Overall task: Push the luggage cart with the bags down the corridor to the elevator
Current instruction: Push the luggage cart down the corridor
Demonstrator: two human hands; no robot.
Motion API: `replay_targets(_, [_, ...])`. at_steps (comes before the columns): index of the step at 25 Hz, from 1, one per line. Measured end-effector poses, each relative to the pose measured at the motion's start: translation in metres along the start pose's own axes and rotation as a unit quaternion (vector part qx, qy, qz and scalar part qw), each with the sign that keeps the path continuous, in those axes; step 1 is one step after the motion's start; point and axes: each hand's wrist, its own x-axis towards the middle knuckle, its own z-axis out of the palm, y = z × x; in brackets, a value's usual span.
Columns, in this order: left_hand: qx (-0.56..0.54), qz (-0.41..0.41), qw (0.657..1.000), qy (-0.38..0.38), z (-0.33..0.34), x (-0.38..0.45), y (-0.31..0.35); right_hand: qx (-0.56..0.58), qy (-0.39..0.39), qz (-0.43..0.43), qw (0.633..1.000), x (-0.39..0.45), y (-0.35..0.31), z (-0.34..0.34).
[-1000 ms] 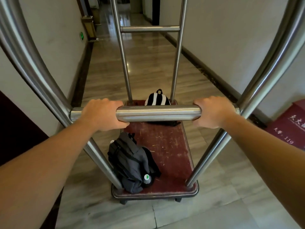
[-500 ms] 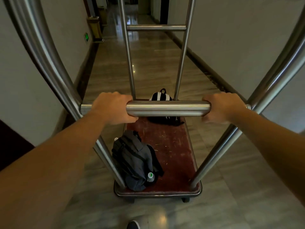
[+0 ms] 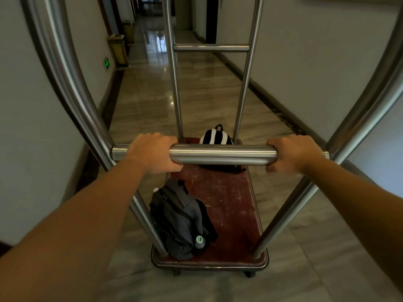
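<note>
The luggage cart (image 3: 234, 205) has a worn red deck and a steel tube frame, and it fills the middle of the head view. My left hand (image 3: 153, 152) grips the left end of its horizontal handle bar (image 3: 222, 154). My right hand (image 3: 293, 154) grips the right end. A dark grey backpack (image 3: 178, 219) lies on the near left of the deck, with a green-capped bottle (image 3: 199, 241) in its side pocket. A black-and-white striped bag (image 3: 216, 137) stands at the far end, partly hidden behind the bar.
A marble-floored corridor (image 3: 196, 90) runs straight ahead between pale walls with dark skirting. On the left wall sit a green exit sign (image 3: 106, 63) and a brass bin stand (image 3: 117, 52). A dark doorway (image 3: 210, 18) opens on the far right.
The cart has rolled forward down the corridor. The red sign at the right and the dark door at the left have passed out of view; the brass bin is nearer. Both hands keep their grip.
</note>
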Motion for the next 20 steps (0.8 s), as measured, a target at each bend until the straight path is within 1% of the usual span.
replay_targets(8, [-0.004, -0.003, 1.0, -0.002, 0.009, 0.144, -0.046, 0.004, -0.003, -0.005, 1.0, 0.147, 0.042, 0.001])
replay_targets(12, [0.009, -0.008, 1.0, 0.007, 0.014, 0.225, -0.054, 0.006, 0.008, -0.016, 1.0, 0.223, 0.081, 0.005])
replay_targets(20, [0.012, -0.028, 1.0, 0.005, 0.022, 0.389, -0.073, 0.019, -0.003, -0.018, 1.0, 0.385, 0.157, 0.008])
